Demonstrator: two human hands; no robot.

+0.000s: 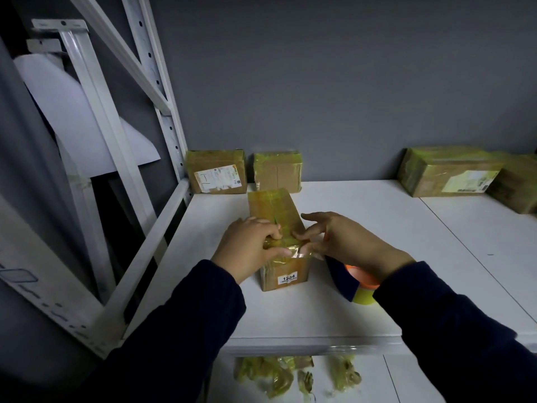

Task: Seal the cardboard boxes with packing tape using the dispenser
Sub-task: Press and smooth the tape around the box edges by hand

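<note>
Centre frame: box [273, 207] on table [377, 228], flaps closed, contents unseen. At its near top edge the left hand [247, 245] pinches the tape [290, 253]; the right hand [343, 239], fingers loose, presses alongside. Judgement: rub outward, flatten wrinkles over the corner. Lower right of the box, the dispenser [357, 283] lies ungripped.

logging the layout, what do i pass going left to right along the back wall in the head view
white shelf upright → box with a white label → plain taped box → large box with a pale label → box cut by the right edge
</note>
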